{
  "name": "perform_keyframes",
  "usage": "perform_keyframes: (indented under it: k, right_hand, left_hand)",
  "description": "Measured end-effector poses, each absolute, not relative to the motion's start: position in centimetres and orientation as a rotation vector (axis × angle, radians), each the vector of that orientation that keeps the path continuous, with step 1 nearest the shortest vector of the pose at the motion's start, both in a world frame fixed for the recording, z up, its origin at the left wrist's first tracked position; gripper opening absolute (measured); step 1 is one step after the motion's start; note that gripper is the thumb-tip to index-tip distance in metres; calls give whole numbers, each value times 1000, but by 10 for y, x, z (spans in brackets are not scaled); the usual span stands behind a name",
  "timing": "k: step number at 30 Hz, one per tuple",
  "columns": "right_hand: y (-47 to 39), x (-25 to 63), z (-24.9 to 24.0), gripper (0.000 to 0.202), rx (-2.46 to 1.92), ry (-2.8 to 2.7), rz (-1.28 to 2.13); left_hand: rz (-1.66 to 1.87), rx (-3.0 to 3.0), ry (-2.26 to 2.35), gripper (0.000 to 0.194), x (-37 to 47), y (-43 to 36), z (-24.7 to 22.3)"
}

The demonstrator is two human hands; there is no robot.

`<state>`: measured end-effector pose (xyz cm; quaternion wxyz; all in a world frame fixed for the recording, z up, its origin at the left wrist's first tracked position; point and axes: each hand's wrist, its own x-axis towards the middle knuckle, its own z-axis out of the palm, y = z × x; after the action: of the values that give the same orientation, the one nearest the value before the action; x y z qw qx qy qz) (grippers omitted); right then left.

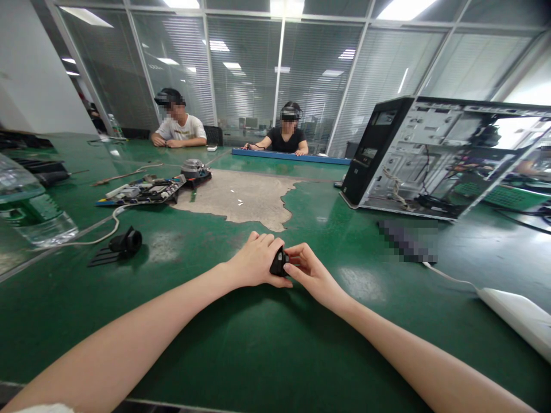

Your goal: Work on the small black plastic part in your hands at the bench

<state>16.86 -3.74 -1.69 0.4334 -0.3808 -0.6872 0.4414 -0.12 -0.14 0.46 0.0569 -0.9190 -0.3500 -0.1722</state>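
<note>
A small black device [279,263] with a rounded end, its kind not clear, is held just above or on the green table at the centre. My left hand [256,259] wraps around it from the left, the palm hiding much of it. From the right, the thumb and fingers of my right hand [307,271] pinch its rounded end. To the left of my hands lies a black camera-like part [125,242] with a slatted black piece beside it.
On the green table [258,344] stand a circuit board [148,192], a fan cooler [196,171], a water bottle [32,209] and an open computer case [387,155]. A white power bank-like box [519,315] with a cable lies right. Two people sit opposite.
</note>
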Motion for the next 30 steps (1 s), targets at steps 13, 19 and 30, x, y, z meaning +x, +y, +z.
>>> perform_keyframes:
  k: [13, 19, 30]
  right_hand:
    - [-39, 168, -15, 19, -923, -1701, 1144]
    - [-36, 168, -18, 19, -952, -1687, 1120]
    - [-38, 169, -16, 23, -899, -1703, 1157]
  left_hand:
    - [-539, -2778, -1055, 70, 0, -2, 4]
    - [-529, -2778, -1067, 69, 0, -2, 4]
    - [-527, -2766, -1042, 70, -1, -1, 4]
